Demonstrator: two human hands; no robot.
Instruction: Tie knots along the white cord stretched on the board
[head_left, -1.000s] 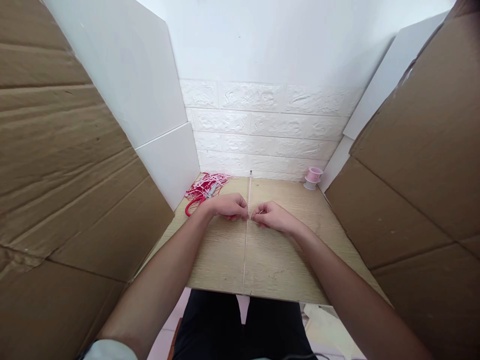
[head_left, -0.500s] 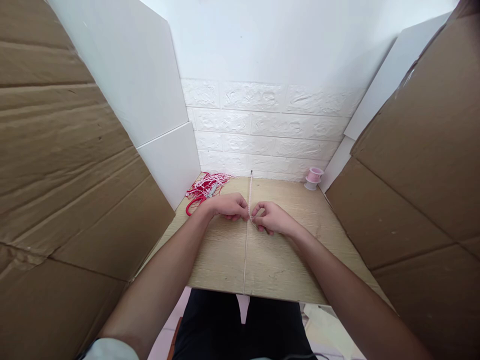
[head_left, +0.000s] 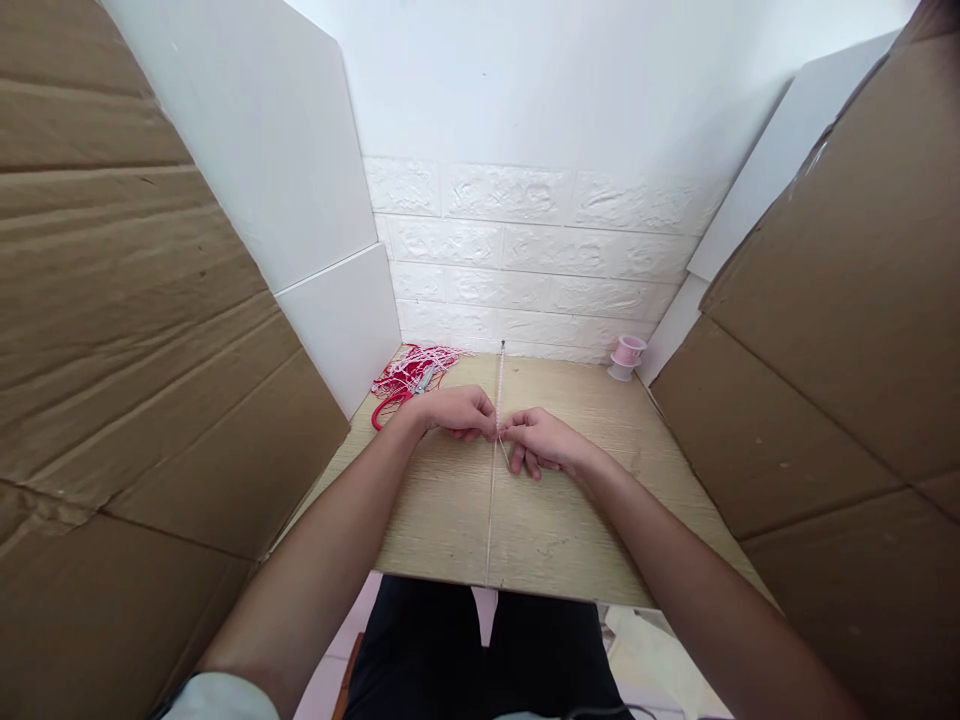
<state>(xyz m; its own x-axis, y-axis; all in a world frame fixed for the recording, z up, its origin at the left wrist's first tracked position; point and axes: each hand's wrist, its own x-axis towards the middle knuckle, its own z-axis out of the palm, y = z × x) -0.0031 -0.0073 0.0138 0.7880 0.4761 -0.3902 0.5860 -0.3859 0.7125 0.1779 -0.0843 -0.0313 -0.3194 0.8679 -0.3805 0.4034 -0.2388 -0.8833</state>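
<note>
Head cam looks fwd & down from above lap [head_left: 420,650], cord [head_left: 501,385] near ctr, tabletop [head_left: 585,540] below, wall [head_left: 559,245] beyond.

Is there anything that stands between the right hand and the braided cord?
Nothing visible does: the right hand is right at the braided cord, opposite the left hand. The scissors lie farther left, and the spools stand at the far right.

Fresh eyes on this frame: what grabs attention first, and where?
Probably the two large brown cardboard panels flanking the view. Next, the bare left hand and bare right hand, close together at a thin pale cord mid-table. Then red-handled metal scissors overlapping a tangled red-and-white thread pile, far left on the light wood-grained tabletop.
</note>
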